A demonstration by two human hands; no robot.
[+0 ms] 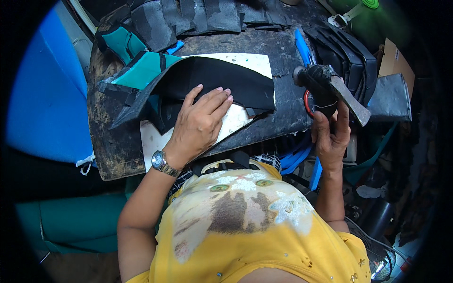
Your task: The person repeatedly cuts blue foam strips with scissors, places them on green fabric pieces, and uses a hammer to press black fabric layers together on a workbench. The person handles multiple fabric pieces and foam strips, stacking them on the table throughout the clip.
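Left hand [200, 123] lay flat, palm down, fingers stretched out and close together, pressing on the black fabric piece [222, 82]; nothing gripped, just weighted down. Fingertips pointed up and to the right, thumb spread toward the fabric's fold. Wrist bent slightly, metal wristwatch [162, 162] on it, forearm running down and left from the watch toward the yellow shirt [255, 236].

Right hand [330, 134] was closed around the handle of a hammer [330, 89], fist upright, fingers wrapped tight, thumb side toward the body. Hammer head sat above the fist, its grey wedge-shaped end angled down to the right, its round black end pointing left. Hand was held off the right edge of the workbench [113, 151], well apart from the fabric.

Black fabric piece lay across a white cutting board [236, 122] on the workbench, its right end squared off and its left end joined to teal fabric [141, 70]. Board showed below and right of the left hand. Workbench surface was dark, worn and stained.

Behind the fabric, along the far edge of the workbench, lay a row of dark grey cut pieces [188, 16]. Right of the workbench sat a stack of black straps [349, 52] and a blue strip [302, 47]. Left of the workbench was a large blue surface [42, 104].
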